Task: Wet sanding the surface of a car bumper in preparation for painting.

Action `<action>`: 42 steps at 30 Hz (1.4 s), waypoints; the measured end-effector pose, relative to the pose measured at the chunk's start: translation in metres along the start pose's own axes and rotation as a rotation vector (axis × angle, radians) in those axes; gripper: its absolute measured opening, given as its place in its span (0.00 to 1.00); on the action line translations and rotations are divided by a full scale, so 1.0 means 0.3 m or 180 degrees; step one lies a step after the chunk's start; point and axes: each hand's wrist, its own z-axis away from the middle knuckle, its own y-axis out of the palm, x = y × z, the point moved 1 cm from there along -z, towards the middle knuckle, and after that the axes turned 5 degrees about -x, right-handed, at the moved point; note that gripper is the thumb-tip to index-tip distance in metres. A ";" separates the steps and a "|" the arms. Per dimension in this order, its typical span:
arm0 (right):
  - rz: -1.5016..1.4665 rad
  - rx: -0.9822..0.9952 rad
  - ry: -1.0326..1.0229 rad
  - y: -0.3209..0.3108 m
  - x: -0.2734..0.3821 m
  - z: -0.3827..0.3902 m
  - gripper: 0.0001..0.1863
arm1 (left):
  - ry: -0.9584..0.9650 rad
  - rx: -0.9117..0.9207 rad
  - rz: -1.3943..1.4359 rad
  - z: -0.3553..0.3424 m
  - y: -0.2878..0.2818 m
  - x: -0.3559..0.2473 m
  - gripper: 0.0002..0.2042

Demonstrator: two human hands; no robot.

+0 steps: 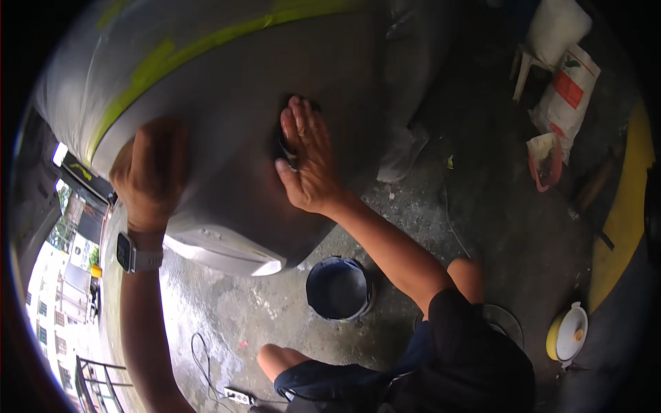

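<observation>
A large grey car body panel (227,103) with yellow-green masking tape (200,45) along its upper edge fills the upper left. My right hand (310,155) lies flat on the panel, pressing a small dark sanding pad (286,148) under its fingers. My left hand (151,172) rests on the panel further left, blurred, fingers spread, with a watch (131,255) on the wrist. My knees and dark shorts (413,365) show at the bottom.
A dark round bucket (337,288) stands on the wet concrete floor below the panel. A white power strip with cable (237,394) lies near my knee. Sacks (568,86) and a stool sit at the upper right; a yellow-white lidded pot (568,334) at the lower right.
</observation>
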 end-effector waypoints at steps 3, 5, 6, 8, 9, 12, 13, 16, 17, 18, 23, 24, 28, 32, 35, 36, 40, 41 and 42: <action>0.0299 0.0269 0.0745 -0.024 -0.202 0.005 0.36 | 0.0046 0.0051 -0.0052 -0.016 0.000 -0.011 0.10; 0.0172 -0.0124 0.0839 -0.017 -0.453 -0.061 0.35 | -0.0064 0.0155 -0.0043 -0.021 0.001 -0.013 0.09; 0.0384 -0.0292 0.0681 -0.024 -0.565 -0.114 0.35 | -0.0005 0.0120 -0.0109 -0.021 0.002 -0.014 0.09; 0.0187 -0.0367 0.1365 -0.055 -0.718 -0.241 0.35 | -0.0049 0.0127 -0.0101 -0.018 0.003 -0.013 0.09; 0.0077 -0.0339 0.1623 -0.081 -0.750 -0.308 0.35 | -0.0158 0.0205 -0.0105 -0.017 0.003 -0.012 0.08; 0.0000 -0.0433 0.1866 -0.156 -0.661 -0.390 0.37 | -0.0147 0.0226 -0.0083 -0.018 0.000 -0.013 0.09; 0.0117 -0.0184 0.1891 -0.157 -0.590 -0.348 0.37 | -0.0150 0.0228 -0.0078 -0.018 0.000 -0.014 0.09; 0.0306 -0.0025 0.1449 -0.166 -0.494 -0.217 0.38 | -0.0185 0.0097 -0.0092 -0.017 0.005 -0.014 0.08; 0.0289 0.0143 0.1600 -0.159 -0.503 -0.198 0.38 | -0.0186 0.0113 -0.0061 -0.017 0.005 -0.012 0.08; 0.0366 0.0239 0.1567 -0.157 -0.524 -0.191 0.38 | -0.0177 0.0146 -0.0033 -0.016 0.002 -0.012 0.08; 0.0064 -0.0603 0.1862 -0.104 -0.539 -0.362 0.37 | -0.0241 0.0180 -0.0052 -0.013 -0.002 -0.004 0.08; 0.0009 -0.0623 0.2013 -0.083 -0.473 -0.381 0.37 | -0.0238 0.0193 -0.0044 -0.011 -0.001 -0.005 0.08; 0.0037 -0.0130 0.0433 -0.004 -0.248 -0.283 0.36 | -0.0179 0.0132 0.0004 -0.014 0.003 -0.010 0.08; -0.0292 -0.0426 0.0847 -0.039 -0.420 -0.275 0.35 | -0.0229 0.0197 -0.0048 -0.016 -0.002 -0.004 0.08; -0.0064 -0.0525 0.1541 -0.089 -0.549 -0.376 0.36 | -0.0201 0.0165 0.0004 -0.012 0.000 0.001 0.08; -0.0042 -0.0578 0.1599 -0.084 -0.536 -0.391 0.36 | -0.0258 0.0168 0.0001 -0.009 0.002 0.000 0.08; 0.0167 -0.0259 0.0576 -0.002 -0.313 -0.320 0.36 | -0.0215 0.0152 -0.0063 -0.011 -0.007 -0.003 0.08; 0.0345 0.0037 0.0222 0.009 -0.281 -0.287 0.36 | -0.0203 0.0163 -0.0038 -0.013 -0.009 -0.004 0.08; 0.0143 -0.0053 0.0413 0.003 -0.295 -0.276 0.36 | -0.0186 0.0167 0.0004 -0.015 -0.006 -0.005 0.08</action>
